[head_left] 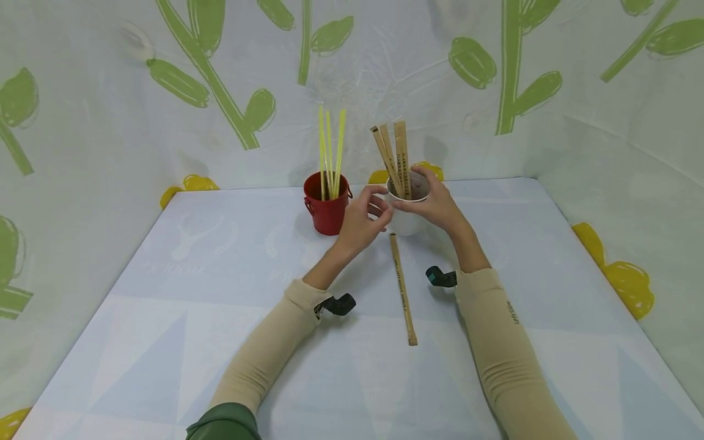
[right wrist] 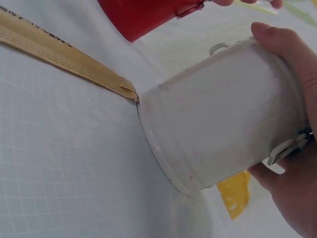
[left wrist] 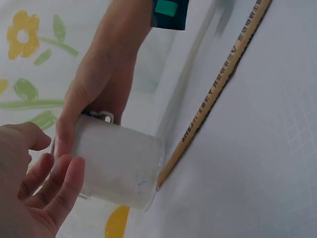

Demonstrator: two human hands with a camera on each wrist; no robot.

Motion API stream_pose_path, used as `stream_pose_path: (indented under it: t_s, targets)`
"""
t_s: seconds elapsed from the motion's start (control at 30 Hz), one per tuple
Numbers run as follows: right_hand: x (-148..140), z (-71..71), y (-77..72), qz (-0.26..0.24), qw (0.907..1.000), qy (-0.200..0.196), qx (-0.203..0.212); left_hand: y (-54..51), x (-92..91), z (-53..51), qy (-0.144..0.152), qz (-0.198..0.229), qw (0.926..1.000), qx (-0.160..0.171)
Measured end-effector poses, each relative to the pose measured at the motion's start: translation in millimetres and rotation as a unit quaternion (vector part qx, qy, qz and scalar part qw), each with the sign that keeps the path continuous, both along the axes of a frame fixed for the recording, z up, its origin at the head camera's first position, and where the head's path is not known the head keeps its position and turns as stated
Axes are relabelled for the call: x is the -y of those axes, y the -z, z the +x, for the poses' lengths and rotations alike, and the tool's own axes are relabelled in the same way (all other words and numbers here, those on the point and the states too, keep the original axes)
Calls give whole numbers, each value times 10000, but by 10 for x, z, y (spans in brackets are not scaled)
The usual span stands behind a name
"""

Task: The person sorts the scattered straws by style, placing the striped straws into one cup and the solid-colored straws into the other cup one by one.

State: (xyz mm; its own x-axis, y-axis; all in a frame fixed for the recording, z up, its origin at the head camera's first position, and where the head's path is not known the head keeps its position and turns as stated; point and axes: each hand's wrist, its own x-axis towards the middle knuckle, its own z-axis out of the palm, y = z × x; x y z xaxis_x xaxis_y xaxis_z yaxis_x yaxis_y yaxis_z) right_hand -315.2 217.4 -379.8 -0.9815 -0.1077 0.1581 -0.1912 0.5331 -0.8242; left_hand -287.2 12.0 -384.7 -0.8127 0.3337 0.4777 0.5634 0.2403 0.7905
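A small white bucket [head_left: 407, 219] stands toward the back of the table, with several paper-wrapped sticks [head_left: 400, 162] leaning in it. My right hand [head_left: 438, 203] grips it by the rim, thumb on the near side and fingers at the far side. The bucket's plain wall [right wrist: 218, 114] fills much of the right wrist view. At the bucket's left is my left hand [head_left: 363, 220], fingers loosely bent; the left wrist view shows nothing held in its fingers [left wrist: 69, 181]. Another wrapped stick [head_left: 404, 290] lies on the table, its far end close to the bucket's base.
Left of the white bucket, a red bucket [head_left: 328, 214] holds several yellow sticks [head_left: 330, 146] and stands close to my left hand. The table [head_left: 220, 256] ends at the back against a hanging leaf-patterned sheet [head_left: 374, 79].
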Motion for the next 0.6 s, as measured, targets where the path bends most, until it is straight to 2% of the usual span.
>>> stream_pose_path:
  t_s: [0.27, 0.43, 0.6]
  targets:
    - [4, 1, -12, 34, 10000, -32, -54, 7, 30, 116, 296, -622, 9972, 295]
    - [2, 2, -20, 116, 9999, 0, -78, 54, 20, 173, 395, -1208, 9909, 436]
    - [4, 11, -21, 105, 9999, 22, 16, 87, 6, 218, 301, -1744, 9822, 633]
